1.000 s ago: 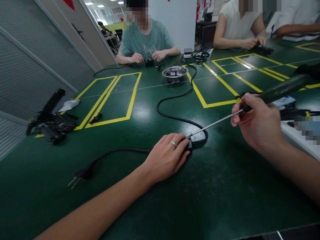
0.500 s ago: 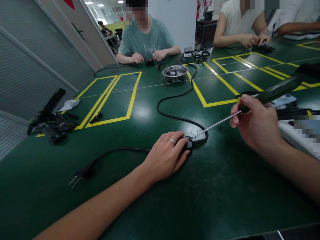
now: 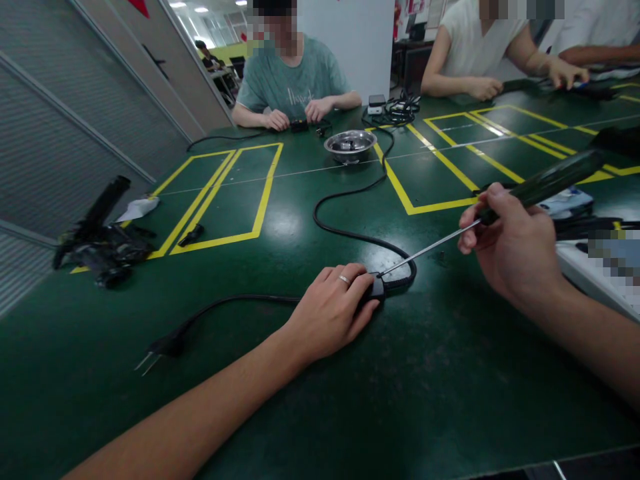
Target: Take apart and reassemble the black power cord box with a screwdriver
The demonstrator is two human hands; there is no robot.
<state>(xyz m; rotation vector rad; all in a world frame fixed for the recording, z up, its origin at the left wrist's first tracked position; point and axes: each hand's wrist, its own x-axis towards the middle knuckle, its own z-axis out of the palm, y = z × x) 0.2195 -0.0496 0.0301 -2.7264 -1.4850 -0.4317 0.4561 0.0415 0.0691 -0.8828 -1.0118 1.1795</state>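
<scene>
My left hand [image 3: 334, 303], a ring on one finger, is closed over a small black power adapter [image 3: 377, 288] and holds it against the green table. Most of the adapter is hidden under the fingers. A black cord [image 3: 345, 232] leaves its right end and curves away over the table. From its left side another cable runs to a two-pin plug [image 3: 167, 343]. My right hand [image 3: 520, 247] grips a screwdriver [image 3: 545, 183] with a dark green handle, held at a low slant. Its thin metal tip touches, or is very close to, the adapter's top right end.
A metal bowl [image 3: 350, 145] with small dark pieces stands ahead. Black camera-like gear [image 3: 105, 250] and a small black part [image 3: 192, 235] lie to the left. A white device [image 3: 600, 273] sits at right. Two co-workers handle black items across the yellow-taped table [image 3: 310, 427].
The screwdriver and my right hand have shifted very slightly left. My left hand keeps its place on the adapter. The co-worker at upper right has spread both hands apart, one reaching right.
</scene>
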